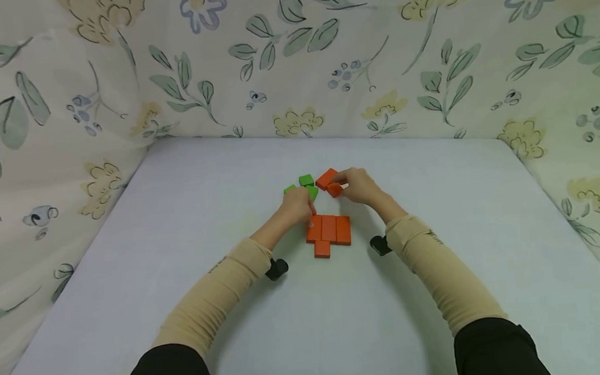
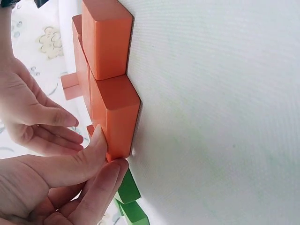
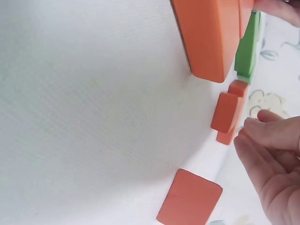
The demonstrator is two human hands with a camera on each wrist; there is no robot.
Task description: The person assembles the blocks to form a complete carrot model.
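My left hand [image 1: 297, 205] pinches the corner of the left orange block [image 1: 314, 229] in a row of three on the white table. In the left wrist view, its thumb [image 2: 97, 147] lies on the top face and a fingertip presses the edge. A smaller orange block [image 1: 322, 249] touches the row's near side. My right hand [image 1: 357, 184] is beside a small orange block [image 1: 334, 190] and a longer orange block [image 1: 326, 178]. In the right wrist view, its fingers [image 3: 248, 145] are loosely bent, with nothing visible between them and the thumb.
Several green blocks [image 1: 306, 180] sit beyond the left hand, partly hidden by it. Another orange piece [image 3: 190, 199] shows low in the right wrist view. Floral cloth [image 1: 291, 54] hangs behind the white table [image 1: 216, 182].
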